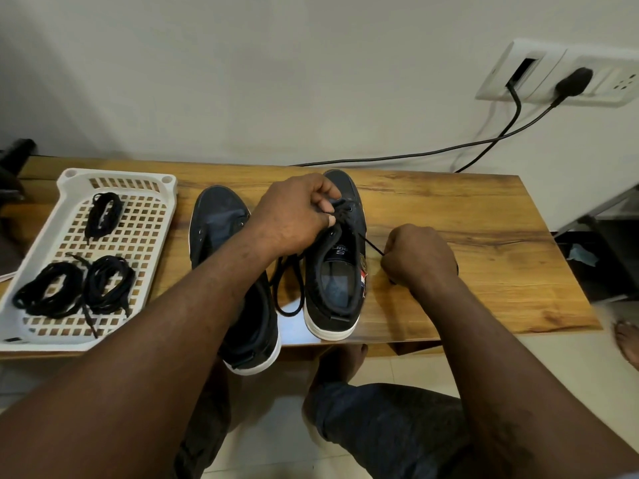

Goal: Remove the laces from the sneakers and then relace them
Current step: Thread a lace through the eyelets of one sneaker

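Two dark navy sneakers with white soles stand side by side on the wooden table [466,216], toes pointing away from me. The left sneaker [214,223] shows no lace and is partly hidden by my forearm. The right sneaker [337,281] carries a black lace [287,292] in its upper eyelets, with a loop trailing onto the table between the shoes. My left hand [297,216] pinches the lace at the eyelets near the toe. My right hand [420,257] sits to the right of the shoe, gripping the other lace end, which runs taut to the eyelets.
A white perforated tray [148,223] at the left holds three bundles of black laces [74,288]. Two black cables [484,143] run from a wall socket [567,81] down behind the table. My knees and bare feet are below the table's front edge.
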A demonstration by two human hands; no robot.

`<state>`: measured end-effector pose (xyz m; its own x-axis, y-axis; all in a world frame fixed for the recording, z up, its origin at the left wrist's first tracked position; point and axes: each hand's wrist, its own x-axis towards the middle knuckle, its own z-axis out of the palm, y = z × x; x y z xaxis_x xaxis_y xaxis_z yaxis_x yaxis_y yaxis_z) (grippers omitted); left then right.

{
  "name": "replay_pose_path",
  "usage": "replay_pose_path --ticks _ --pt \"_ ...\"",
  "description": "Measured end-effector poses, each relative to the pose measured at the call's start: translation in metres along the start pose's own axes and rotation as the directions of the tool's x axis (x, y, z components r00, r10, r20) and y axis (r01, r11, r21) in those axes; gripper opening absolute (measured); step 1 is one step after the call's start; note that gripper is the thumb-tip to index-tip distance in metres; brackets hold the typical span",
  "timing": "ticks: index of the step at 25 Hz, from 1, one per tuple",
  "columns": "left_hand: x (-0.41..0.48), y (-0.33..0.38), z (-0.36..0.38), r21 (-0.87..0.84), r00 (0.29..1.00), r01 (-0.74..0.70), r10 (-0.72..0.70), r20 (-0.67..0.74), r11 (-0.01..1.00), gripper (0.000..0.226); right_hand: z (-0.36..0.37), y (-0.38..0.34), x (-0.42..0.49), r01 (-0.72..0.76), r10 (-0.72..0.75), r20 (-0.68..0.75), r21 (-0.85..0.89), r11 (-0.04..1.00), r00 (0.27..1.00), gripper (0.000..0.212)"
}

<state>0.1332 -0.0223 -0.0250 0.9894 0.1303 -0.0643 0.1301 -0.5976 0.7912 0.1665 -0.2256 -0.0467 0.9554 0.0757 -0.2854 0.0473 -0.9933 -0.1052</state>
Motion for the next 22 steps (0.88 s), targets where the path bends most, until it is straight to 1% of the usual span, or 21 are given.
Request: replay_pose_path --ticks 1,3,4,5,6,7,9,10,11,13,14,15,16,17,19,20,21,22 --pt "0.0 0.0 -0.001 0.003 1.0 0.011 -0.011 -0.001 1.0 0.034 -0.001 -0.001 0.0 0.041 -0.041 0.006 0.019 0.999 0.999 0.02" --pt "0.0 0.001 -0.004 0.019 0.999 0.032 -0.031 -0.009 0.999 0.033 -0.004 -0.009 -0.003 0.214 -0.209 -0.067 0.098 0.972 0.976 0.029" --pt "0.0 0.001 -0.004 0.03 0.999 0.04 -0.04 -0.004 0.999 0.032 -0.007 -0.014 -0.006 0.296 -0.279 -0.135 0.13 0.946 0.951 0.027" --pt "-0.001 0.0 -0.004 0.044 0.999 0.049 -0.049 0.007 0.998 0.031 -0.009 -0.018 -0.008 0.339 -0.308 -0.201 0.141 0.93 0.93 0.02" --pt "-0.001 0.0 -0.004 0.06 0.998 0.057 -0.058 0.021 0.997 0.029 -0.01 -0.02 -0.008 0.338 -0.3 -0.241 0.135 0.931 0.923 0.013" --pt "-0.001 -0.001 -0.004 0.075 0.997 0.067 -0.07 0.034 0.995 0.027 -0.01 -0.019 -0.007 0.295 -0.262 -0.24 0.116 0.948 0.935 0.012" --pt "0.0 -0.003 -0.004 0.094 0.993 0.096 -0.102 0.059 0.991 0.021 -0.008 -0.012 -0.004 0.144 -0.137 -0.131 0.051 0.988 0.982 0.012" --pt "0.0 -0.003 -0.004 0.105 0.99 0.115 -0.123 0.073 0.988 0.018 -0.007 -0.009 -0.004 0.088 -0.085 -0.069 0.038 0.995 0.994 0.012" --pt "0.0 -0.003 -0.004 0.12 0.985 0.136 -0.147 0.086 0.983 0.014 -0.007 -0.006 -0.003 0.063 -0.062 -0.024 0.042 0.997 0.998 0.011" --pt "-0.001 -0.002 -0.004 0.142 0.975 0.171 -0.188 0.115 0.975 0.008 -0.007 -0.003 0.0 0.106 -0.108 0.007 0.103 0.989 0.994 0.01" --pt "-0.001 -0.002 -0.003 0.149 0.97 0.186 -0.206 0.129 0.971 0.012 -0.008 -0.002 0.001 0.154 -0.156 0.002 0.165 0.974 0.988 0.01" --pt "-0.001 -0.001 -0.003 0.149 0.964 0.203 -0.224 0.143 0.968 0.017 -0.01 -0.003 0.002 0.183 -0.188 -0.006 0.258 0.948 0.982 0.01" --pt "-0.002 -0.001 -0.004 0.14 0.957 0.221 -0.242 0.159 0.965 0.022 -0.012 -0.004 0.001 0.18 -0.196 0.0 0.387 0.904 0.981 0.007" --pt "-0.003 0.0 -0.004 0.12 0.949 0.241 -0.26 0.177 0.963 0.025 -0.015 -0.006 0.0 0.139 -0.181 0.029 0.527 0.838 0.983 0.01" --pt "-0.002 0.002 -0.006 0.072 0.932 0.287 -0.295 0.212 0.955 0.031 -0.016 -0.012 -0.004 -0.017 -0.159 0.159 0.757 0.653 0.974 0.027" --pt "-0.002 0.004 -0.006 0.064 0.927 0.299 -0.306 0.22 0.952 0.032 -0.015 -0.016 -0.006 -0.106 -0.153 0.227 0.825 0.555 0.962 0.032" --pt "-0.002 0.005 -0.006 0.067 0.925 0.306 -0.313 0.216 0.95 0.033 -0.014 -0.02 -0.008 -0.159 -0.142 0.262 0.85 0.502 0.955 0.033" --pt "-0.002 0.005 -0.006 0.072 0.925 0.312 -0.32 0.204 0.947 0.031 -0.014 -0.022 -0.007 -0.161 -0.13 0.259 0.849 0.503 0.957 0.031"
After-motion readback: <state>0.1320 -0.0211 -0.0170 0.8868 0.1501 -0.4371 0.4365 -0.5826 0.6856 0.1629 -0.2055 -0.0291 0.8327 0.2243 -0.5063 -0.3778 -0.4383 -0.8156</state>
